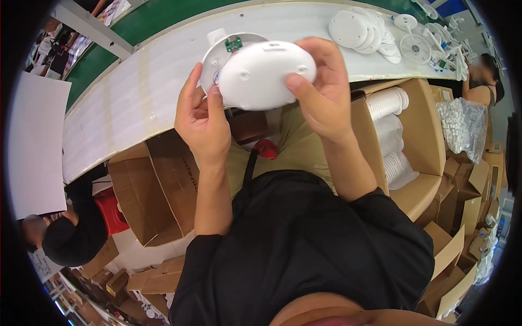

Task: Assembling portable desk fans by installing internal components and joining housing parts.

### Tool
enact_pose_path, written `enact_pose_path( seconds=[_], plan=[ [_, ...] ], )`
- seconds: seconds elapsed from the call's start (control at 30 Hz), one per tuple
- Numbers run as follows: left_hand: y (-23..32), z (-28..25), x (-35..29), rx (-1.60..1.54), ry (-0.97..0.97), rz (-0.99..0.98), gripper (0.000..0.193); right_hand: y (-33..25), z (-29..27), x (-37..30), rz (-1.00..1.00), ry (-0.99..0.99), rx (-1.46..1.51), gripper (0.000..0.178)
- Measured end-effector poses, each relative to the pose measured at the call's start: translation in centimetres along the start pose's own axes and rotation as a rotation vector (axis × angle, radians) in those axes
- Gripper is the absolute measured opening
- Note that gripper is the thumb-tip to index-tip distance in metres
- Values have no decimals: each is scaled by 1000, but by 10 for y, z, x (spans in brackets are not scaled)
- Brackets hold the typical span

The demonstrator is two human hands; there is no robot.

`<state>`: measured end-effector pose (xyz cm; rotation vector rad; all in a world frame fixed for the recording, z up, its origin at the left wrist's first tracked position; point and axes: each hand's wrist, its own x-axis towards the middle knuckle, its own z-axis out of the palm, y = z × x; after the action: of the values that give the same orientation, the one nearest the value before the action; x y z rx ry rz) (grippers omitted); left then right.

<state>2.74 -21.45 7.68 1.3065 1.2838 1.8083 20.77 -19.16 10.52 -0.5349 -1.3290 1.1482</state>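
Over the near edge of the white workbench, my left hand point(202, 122) is closed on a white round housing point(216, 53). A small green circuit board point(234, 44) and thin wires show at the housing's open side. My right hand point(325, 89) grips a white round cover point(261, 76) by its right edge, thumb on the face and fingers behind. The cover is tilted and overlaps the front of the housing, hiding much of its inside. My left fingertips are close to the cover's left edge; whether they touch it I cannot tell.
White discs point(356, 30) lie stacked on the workbench point(157, 81), with small white fans point(416, 48) farther right. An open carton point(421, 125) of white round parts stands by my right arm, another carton point(141, 190) by my left. Co-workers sit at both sides.
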Motion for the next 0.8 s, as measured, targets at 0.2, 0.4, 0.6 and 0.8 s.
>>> enact_pose_path(
  seconds=[0.2, 0.4, 0.6, 0.8],
  plan=[
    [-2, -7, -2, 25, 9, 13, 45, 17, 27, 21, 67, 111, 23, 41],
    [-10, -17, -1, -146, -37, -26, 44, 13, 31, 19, 169, 98, 22, 40],
    [-4, -25, -13, -60, -141, -66, 46, 26, 28, 9, 68, 57, -107, 45],
    [1, -18, -16, -42, -75, -22, 50, 29, 27, 3, 13, 1, -200, 49]
  ],
)
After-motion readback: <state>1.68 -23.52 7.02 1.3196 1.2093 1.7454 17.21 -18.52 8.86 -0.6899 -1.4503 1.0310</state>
